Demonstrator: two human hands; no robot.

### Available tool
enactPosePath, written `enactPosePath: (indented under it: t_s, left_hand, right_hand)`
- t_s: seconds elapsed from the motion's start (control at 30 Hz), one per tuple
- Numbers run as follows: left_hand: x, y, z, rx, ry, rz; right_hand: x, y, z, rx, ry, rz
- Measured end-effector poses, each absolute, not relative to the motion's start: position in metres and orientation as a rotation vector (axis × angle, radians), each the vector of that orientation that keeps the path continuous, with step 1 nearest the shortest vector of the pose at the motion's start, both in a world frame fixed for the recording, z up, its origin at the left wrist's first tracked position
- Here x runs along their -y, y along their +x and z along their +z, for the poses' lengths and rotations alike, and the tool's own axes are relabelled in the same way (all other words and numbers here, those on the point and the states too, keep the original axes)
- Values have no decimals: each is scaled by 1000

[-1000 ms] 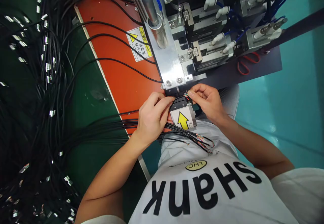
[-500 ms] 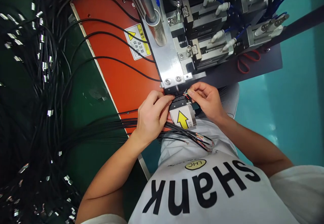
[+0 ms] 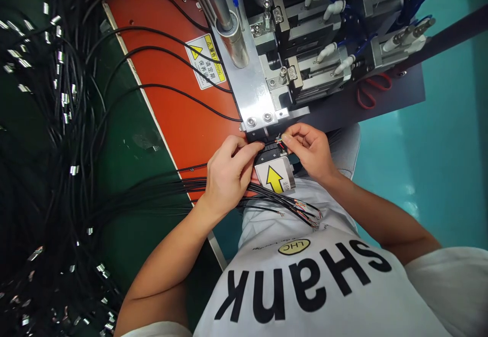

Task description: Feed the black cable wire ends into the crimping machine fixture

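Note:
A thin black cable [image 3: 269,143] lies across the black fixture [image 3: 269,156] at the front end of the machine. My left hand [image 3: 231,172] is closed on this cable, thumb and forefinger pressing it at the fixture's left side. At the right side, my right hand [image 3: 310,150] pinches the fine coloured wires [image 3: 280,140] at the cable's stripped end. Just below the fixture is a white plate with a yellow arrow [image 3: 275,178]. Under my left hand runs a bundle of black cables [image 3: 280,200], their stripped ends resting against the white shirt.
The machine's metal plate [image 3: 257,98] and pneumatic cylinders [image 3: 320,72] rise right behind my hands. Red-handled scissors [image 3: 373,90] lie on the dark base. A large heap of black cables with metal plugs [image 3: 64,98] covers the left; several cables cross the orange board [image 3: 163,118].
Both hands stay at the fixture with almost the same grip. The left fingertips have edged slightly to the right along the cable; the whole view has shifted a little.

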State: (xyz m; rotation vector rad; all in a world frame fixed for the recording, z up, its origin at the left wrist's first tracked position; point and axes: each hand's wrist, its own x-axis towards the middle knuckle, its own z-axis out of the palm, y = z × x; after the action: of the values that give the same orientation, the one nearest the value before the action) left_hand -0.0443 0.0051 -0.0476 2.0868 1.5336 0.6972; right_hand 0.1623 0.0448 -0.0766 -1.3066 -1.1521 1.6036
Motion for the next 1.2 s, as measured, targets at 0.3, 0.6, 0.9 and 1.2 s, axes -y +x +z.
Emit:
enactPosePath:
  t_s: [0.3, 0.6, 0.9, 1.2]
  left_hand:
    - [-6, -46, -50, -1518, 2245, 591]
    - [-4, -42, -48, -1594, 2370, 420]
    - [-6, -41, -45, -1580, 2331, 392]
    - [-9, -43, -43, -1518, 2235, 480]
  right_hand:
    - [-43, 158, -77, 1145, -1344, 1565]
    - [-42, 155, -63, 1616, -1546, 1094]
    - [-40, 173, -71, 1292, -1514, 1462]
    - [-24, 163, -57, 1707, -1503, 965]
